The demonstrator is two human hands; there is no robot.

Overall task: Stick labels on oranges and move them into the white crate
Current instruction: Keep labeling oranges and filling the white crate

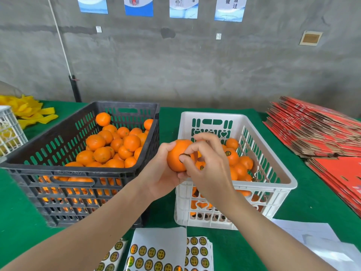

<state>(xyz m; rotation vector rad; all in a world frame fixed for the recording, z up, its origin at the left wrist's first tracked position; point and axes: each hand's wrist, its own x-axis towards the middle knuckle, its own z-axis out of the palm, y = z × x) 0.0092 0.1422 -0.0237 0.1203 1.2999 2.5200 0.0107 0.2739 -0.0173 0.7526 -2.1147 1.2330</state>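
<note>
My left hand (159, 178) grips an orange (176, 157) just in front of the white crate's near left corner. My right hand (207, 163) presses a round dark label (185, 155) onto that orange with the thumb tip, its other fingers curled above. The white crate (273, 190) on the right holds several labelled oranges (232, 156). On the left, a black crate (58, 167) is piled with unlabelled oranges (115, 145). Sheets of round gold-and-black labels (154, 255) lie at the table's near edge.
The table has a green cloth (304, 208). Stacks of flat red cartons (316, 130) lie at the right. Yellow foam nets (29, 112) and another white basket (9, 130) sit at the far left. White backing papers (316, 237) lie near right. A grey wall stands behind.
</note>
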